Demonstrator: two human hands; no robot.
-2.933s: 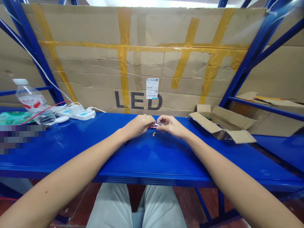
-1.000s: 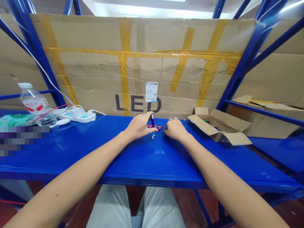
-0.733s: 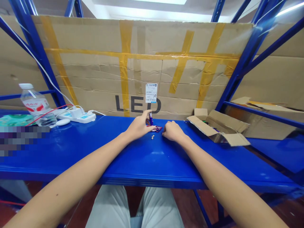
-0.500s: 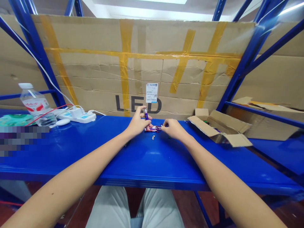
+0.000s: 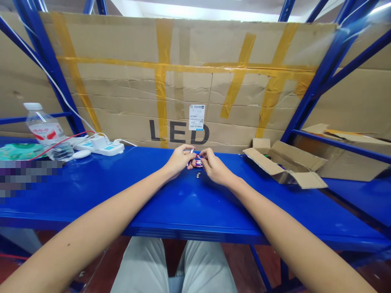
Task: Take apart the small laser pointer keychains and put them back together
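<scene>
Both hands are meeting over mid-shelf (image 5: 195, 203). Left hand (image 5: 179, 159) is pinching a small purple pen-light (image 5: 192, 151); right hand (image 5: 215, 167) is closing fingers on its end, beside more purple pieces (image 5: 198, 163). Two button cells (image 5: 198, 175) are lying loose at 6 o'clock of the hands, so assembly looks part-done, cells not yet in. Open carton (image 5: 287, 162) is sitting at 3 o'clock.

Bright overhead light, glare on the blue shelf (image 5: 195, 203), edges bowed by wide-angle distortion.
</scene>
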